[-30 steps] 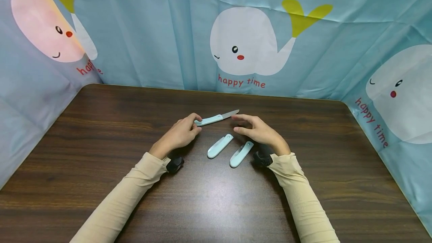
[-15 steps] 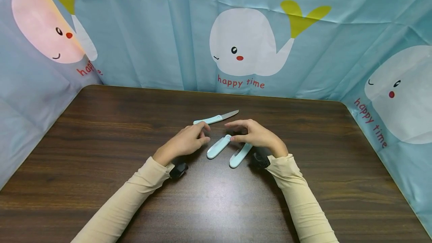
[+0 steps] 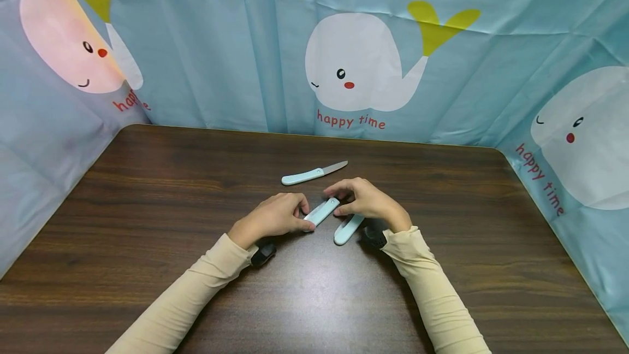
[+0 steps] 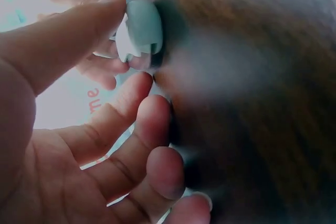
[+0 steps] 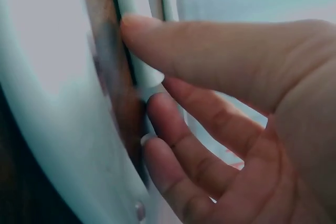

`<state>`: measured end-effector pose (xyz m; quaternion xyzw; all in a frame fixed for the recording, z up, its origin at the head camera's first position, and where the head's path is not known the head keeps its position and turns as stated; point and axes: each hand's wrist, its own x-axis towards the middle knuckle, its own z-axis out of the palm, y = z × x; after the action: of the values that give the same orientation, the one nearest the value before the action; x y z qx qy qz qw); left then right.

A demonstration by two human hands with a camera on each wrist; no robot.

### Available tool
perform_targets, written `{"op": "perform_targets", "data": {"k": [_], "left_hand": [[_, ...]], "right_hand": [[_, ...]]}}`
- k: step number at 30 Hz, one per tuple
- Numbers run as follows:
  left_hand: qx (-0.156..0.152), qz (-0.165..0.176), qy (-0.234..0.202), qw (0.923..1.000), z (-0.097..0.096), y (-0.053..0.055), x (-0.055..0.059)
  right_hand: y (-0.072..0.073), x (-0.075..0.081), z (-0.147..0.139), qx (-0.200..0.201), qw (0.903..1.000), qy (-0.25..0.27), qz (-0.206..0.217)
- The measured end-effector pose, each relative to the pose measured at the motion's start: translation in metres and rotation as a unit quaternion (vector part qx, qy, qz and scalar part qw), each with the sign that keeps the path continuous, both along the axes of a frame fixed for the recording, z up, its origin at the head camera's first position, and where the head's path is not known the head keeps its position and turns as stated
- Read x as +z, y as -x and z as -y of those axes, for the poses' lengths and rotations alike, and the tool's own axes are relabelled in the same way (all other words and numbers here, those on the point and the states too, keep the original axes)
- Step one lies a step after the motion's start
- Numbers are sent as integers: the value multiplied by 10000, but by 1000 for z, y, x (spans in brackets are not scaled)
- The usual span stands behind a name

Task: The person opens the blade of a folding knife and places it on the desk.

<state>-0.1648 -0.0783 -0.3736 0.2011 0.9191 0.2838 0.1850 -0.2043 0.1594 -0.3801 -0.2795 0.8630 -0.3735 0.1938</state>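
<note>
The middle folded knife (image 3: 324, 210) is lying between my two grips, its long axis running slantwise above the tabletop (image 3: 314, 299) from near left to far right; in my judgement, the handling is turning on this slant. My left grip (image 3: 277, 213) is sitting at the near-left end, so the knife is stretching away from it to the right and somewhat forward. My right grip (image 3: 366, 198) is standing at the far-right end, so the same knife is reaching from it leftward and back toward me. The left is having the surer contact: its thumb and forefinger seem to be pinching the near end from either side, the other fingers curling beside it. The right thumb is lying against the knife's near side while the fingers are bending round past its tip; whether they are pressing together on it, I cannot tell. Both wrists are angling inward from the left sleeve (image 3: 182, 283) and the right sleeve (image 3: 434, 285), fingers pointing toward each other. A second folded knife (image 3: 346, 231) is lying just to the right, nearly parallel, partly hidden by my right grip. An open knife (image 3: 303, 177) is resting farther off, its blade (image 3: 336, 167) pointing right and away from me.
</note>
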Motion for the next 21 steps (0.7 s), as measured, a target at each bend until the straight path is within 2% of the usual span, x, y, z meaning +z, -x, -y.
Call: {"op": "perform_targets", "data": {"k": [6, 15, 21], "left_hand": [[67, -68, 85, 9999, -1, 0, 0], [35, -22, 70, 10000, 0, 0, 2], [-11, -81, 153, 9998, 2, 2, 2]], "right_hand": [[0, 0, 3, -54, 9998, -81, -150], [-3, 2, 4, 11, 9999, -88, -108], [-2, 2, 6, -33, 9997, -134, -222]]}}
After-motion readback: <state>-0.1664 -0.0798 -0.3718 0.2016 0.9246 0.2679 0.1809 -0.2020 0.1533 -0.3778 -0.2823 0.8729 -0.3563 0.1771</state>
